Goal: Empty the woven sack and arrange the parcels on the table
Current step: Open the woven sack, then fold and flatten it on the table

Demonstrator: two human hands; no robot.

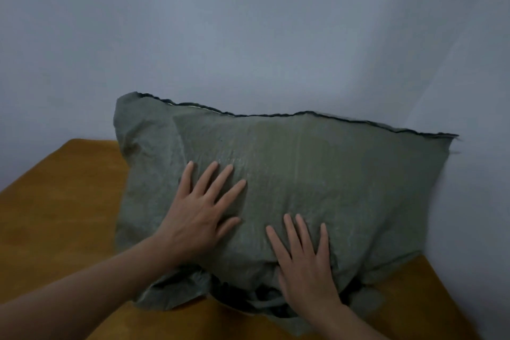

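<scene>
A grey-green woven sack (317, 163) lies bulging on the orange-brown table (63, 201), its stitched seam edge up against the wall. Its crumpled mouth faces me at the near edge. My left hand (201, 215) rests flat on the sack's left half with fingers spread. My right hand (306, 262) presses flat on the sack near its mouth, fingers apart. Neither hand grips anything. The parcels are hidden inside the sack.
A plain pale blue-grey wall (248, 36) stands right behind the sack. Bare table surface shows to the left of the sack and at the near right corner (414, 298).
</scene>
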